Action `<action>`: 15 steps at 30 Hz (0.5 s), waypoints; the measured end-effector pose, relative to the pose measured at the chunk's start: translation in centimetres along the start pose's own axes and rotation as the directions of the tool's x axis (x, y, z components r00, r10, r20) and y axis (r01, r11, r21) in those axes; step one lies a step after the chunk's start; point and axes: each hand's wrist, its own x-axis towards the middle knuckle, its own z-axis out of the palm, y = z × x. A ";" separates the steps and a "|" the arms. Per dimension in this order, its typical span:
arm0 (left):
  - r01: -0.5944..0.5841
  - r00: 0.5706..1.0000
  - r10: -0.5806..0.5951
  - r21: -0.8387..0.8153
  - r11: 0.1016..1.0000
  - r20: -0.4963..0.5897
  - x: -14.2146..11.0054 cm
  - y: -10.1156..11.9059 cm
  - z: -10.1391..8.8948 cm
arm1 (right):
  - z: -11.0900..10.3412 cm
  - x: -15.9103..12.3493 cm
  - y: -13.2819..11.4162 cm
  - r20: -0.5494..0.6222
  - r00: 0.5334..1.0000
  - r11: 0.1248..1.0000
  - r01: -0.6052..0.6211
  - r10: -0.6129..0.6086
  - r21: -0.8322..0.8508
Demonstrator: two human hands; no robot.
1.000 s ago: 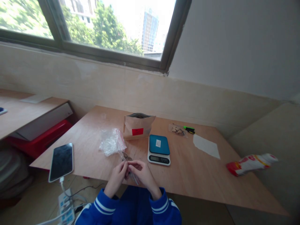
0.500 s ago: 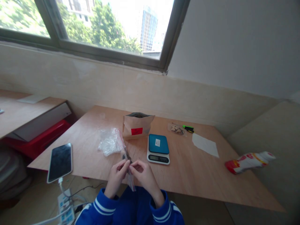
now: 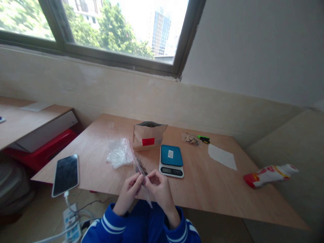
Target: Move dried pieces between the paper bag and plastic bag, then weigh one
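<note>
Both of my hands pinch a clear zip bag at the table's front edge. My left hand is closed on the bag's left side, with thumb and forefinger together. On the other side my right hand grips it between thumb and fingers. Small dark pieces show at the bag's far part, though I cannot make out what they are. Beyond my hands lies a pile of clear plastic bags. A brown paper pouch with a red label stands with its mouth open, next to a digital kitchen scale.
A plugged-in phone lies at the table's left edge. Farther right are a bag of tan pieces, a green-and-black tool, white paper and a red-and-white bottle on its side. A power strip is below.
My hands have shifted slightly to the right along the zip bag, still pinching it. The bag's near end has swung to the right. Other things stay put.
</note>
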 end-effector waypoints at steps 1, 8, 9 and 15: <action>-0.007 1.000 0.006 0.020 1.000 0.017 -0.1 0.1 0.0 | -0.3 0.2 0.2 -0.061 0.998 0.999 0.012 -0.014 -0.035; -0.052 0.998 0.047 0.166 0.985 0.032 -1.1 0.7 -1.0 | -5.3 2.0 0.4 -0.498 0.865 0.998 0.057 -0.060 -0.022; -0.066 0.998 0.062 0.166 0.984 0.030 -1.1 0.7 -1.1 | -5.7 2.0 0.1 -0.467 0.882 0.998 0.068 -0.064 -0.009; -0.146 0.970 0.128 -0.073 0.987 -0.206 0.6 -1.1 -0.5 | -4.7 1.2 -2.5 -0.323 0.946 0.982 0.085 -0.026 0.171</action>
